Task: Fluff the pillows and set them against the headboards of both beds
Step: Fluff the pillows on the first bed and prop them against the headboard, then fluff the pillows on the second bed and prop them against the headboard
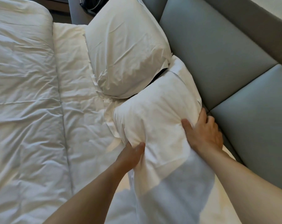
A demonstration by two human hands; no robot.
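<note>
Both forearms reach in from six o'clock; my left hand point(132, 156) and right hand point(204, 133) pinch the near pillow point(154, 113), lying centre-frame against the headboard point(217, 54). I squeeze evenly inward, then seat it beside the far pillow point(125, 54) at twelve o'clock.

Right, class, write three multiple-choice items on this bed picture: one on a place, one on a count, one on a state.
1. Where is the far pillow?
A. leaning on the grey headboard
B. on the floor
C. under the duvet

2. How many pillows show?
A. one
B. two
C. four

3. What are the hands doing to the near pillow?
A. hovering above it
B. pressing in from both sides
C. folding it in half

Answers:
1 A, its back edge rests on the padded panel.
2 B, only the far and near ones.
3 B, the left hand and right hand dent it from opposite sides.
</note>
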